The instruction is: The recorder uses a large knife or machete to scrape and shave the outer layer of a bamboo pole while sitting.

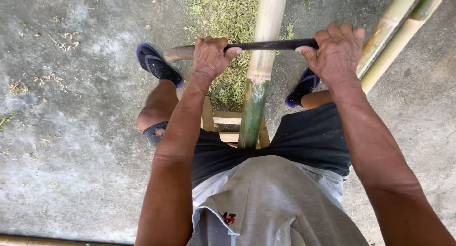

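My left hand (210, 56) is clamped on the worn wooden handle and my right hand (336, 51) on the far end of a dark, flat blade (270, 45), laid across a round bamboo pole (262, 56), pale where scraped, glossy green nearer my lap, over rough grey concrete (71, 146).

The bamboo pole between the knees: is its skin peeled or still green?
Partly peeled: the bamboo pole is pale beyond the blade and green below the node.

grey concrete floor (71, 132), scattered shavings (61, 42); grass patch (228, 18), wooden stool (223, 120), daylight
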